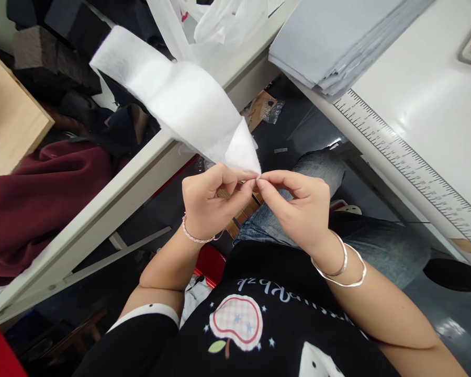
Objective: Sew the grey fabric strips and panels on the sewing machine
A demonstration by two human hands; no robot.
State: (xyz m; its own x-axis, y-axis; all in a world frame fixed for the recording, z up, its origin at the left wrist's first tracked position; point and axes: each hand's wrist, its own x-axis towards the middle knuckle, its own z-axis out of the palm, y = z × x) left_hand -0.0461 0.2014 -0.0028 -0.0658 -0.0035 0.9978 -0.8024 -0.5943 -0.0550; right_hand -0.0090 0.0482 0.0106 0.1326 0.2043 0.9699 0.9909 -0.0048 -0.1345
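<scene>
A strip of soft white material (196,99), like batting, stretches from the upper left down to my fingertips in the middle of the view. Its near end narrows to a folded corner. My left hand (215,201) pinches that corner between thumb and fingers. Right against it, my right hand (298,209) pinches the same tip, with thumb and forefinger pressed together. The fingertips of both hands nearly touch, so the exact bit of material between them is mostly hidden. The far end of the strip rises over the left table and curls at its edge.
A pale table edge (102,209) runs diagonally at left, with dark red cloth (43,204) beyond it. White plastic bags (227,26) lie at the top. On the right table are stacked grey sheets (337,42) and a printed ruler (408,162). A gap separates the tables.
</scene>
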